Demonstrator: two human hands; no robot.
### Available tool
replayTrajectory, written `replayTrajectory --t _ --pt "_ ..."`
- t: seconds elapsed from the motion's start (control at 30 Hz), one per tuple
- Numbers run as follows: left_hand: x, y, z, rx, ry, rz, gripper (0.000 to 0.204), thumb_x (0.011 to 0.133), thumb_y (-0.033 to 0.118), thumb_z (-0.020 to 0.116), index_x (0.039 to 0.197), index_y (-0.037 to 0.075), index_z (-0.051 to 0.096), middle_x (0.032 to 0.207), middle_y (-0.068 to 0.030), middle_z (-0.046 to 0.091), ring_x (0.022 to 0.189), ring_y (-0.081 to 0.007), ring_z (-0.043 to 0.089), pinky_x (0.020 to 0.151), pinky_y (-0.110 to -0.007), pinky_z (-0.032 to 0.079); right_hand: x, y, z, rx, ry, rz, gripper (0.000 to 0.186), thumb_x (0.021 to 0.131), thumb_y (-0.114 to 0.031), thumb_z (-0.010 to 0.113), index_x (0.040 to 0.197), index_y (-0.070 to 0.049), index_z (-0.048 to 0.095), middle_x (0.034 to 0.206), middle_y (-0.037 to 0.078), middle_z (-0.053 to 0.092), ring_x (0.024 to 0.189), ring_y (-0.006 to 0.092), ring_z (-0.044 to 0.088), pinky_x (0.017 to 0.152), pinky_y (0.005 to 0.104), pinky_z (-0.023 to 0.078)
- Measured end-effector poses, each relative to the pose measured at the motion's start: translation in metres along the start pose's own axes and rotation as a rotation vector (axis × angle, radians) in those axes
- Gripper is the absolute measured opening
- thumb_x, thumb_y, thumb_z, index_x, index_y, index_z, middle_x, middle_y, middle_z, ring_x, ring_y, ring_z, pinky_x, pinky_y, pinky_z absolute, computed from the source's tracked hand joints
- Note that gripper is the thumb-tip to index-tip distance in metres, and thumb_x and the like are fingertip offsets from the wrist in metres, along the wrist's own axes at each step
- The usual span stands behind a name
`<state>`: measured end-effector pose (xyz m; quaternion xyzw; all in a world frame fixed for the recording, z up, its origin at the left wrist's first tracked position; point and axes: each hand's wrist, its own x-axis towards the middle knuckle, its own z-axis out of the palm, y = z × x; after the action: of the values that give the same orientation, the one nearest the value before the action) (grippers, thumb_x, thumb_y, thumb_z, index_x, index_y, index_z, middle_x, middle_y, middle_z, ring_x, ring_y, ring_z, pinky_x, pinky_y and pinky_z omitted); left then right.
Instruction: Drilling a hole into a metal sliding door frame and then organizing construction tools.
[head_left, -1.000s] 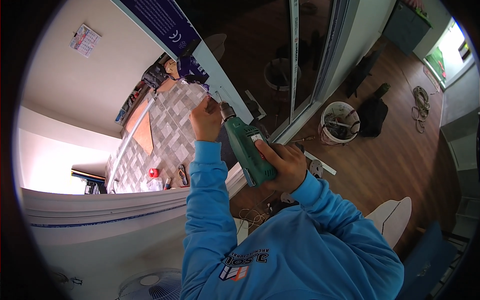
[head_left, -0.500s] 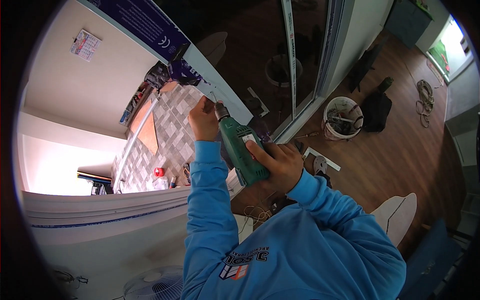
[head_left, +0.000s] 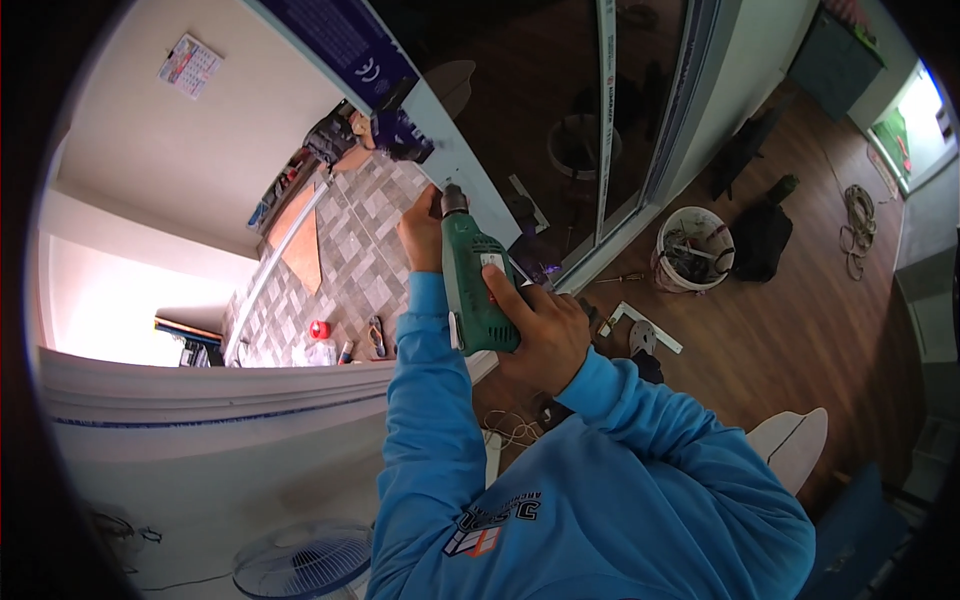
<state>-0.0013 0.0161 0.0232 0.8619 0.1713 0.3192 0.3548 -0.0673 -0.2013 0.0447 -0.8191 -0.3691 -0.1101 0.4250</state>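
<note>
My right hand (head_left: pixel 540 330) grips a green corded-style drill (head_left: pixel 475 265), its index finger along the side of the body. The drill's chuck (head_left: pixel 452 197) faces a pale frame strip (head_left: pixel 465 170) beside dark glass; whether the bit touches it is unclear. My left hand (head_left: pixel 422 230) is curled at the strip's edge, just left of the chuck, with its fingertips partly hidden. Torn purple protective film (head_left: pixel 400 138) hangs on the strip above both hands.
A white bucket of tools (head_left: pixel 692 240), black bag (head_left: pixel 762 245), coiled cable (head_left: pixel 858 225) and metal square (head_left: pixel 660 340) lie on the wood floor. A fan (head_left: pixel 300 570) stands at bottom. Left, tiled floor holds red roll (head_left: pixel 320 330) and sandals (head_left: pixel 376 336).
The drill has turned more upright, its chuck a little higher on the strip. My left hand has shifted slightly right and up, still beside the chuck, and the whole view has shifted somewhat.
</note>
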Motion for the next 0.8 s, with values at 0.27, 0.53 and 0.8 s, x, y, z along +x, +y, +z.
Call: replayTrajectory --t 0.27,0.53,0.8 --pt "-0.002 0.003 -0.004 0.035 -0.032 0.002 0.025 0.074 0.024 0.078 0.089 0.007 0.067 0.066 -0.0051 0.063 0.058 -0.0110 0.055 0.057 -0.030 0.046 -0.004 -0.032 0.045 0.268 0.152 0.082 0.092 0.064 -0.019 0.075 0.146 -0.010 0.035 0.080 0.015 0.054 0.059 0.0335 0.057 0.056 0.0440 0.046" --pt "-0.001 0.012 -0.011 -0.091 -0.111 -0.095 0.021 0.078 0.016 0.075 0.093 0.002 0.067 0.072 -0.0023 0.066 0.065 -0.0067 0.057 0.059 -0.026 0.047 -0.012 -0.033 0.061 0.424 0.192 0.124 0.094 0.065 -0.012 0.075 0.147 -0.003 0.029 0.089 0.020 0.058 0.072 0.0375 0.063 0.061 0.0447 0.052" --pt "0.003 -0.002 -0.004 -0.253 -0.050 0.007 0.026 0.078 0.007 0.069 0.103 0.001 0.068 0.086 -0.0113 0.073 0.076 -0.0149 0.068 0.073 -0.029 0.051 0.001 0.024 -0.008 0.627 0.045 0.145 0.083 0.070 -0.004 0.071 0.145 -0.001 0.034 0.113 0.022 0.065 0.099 0.0301 0.068 0.084 0.0340 0.053"
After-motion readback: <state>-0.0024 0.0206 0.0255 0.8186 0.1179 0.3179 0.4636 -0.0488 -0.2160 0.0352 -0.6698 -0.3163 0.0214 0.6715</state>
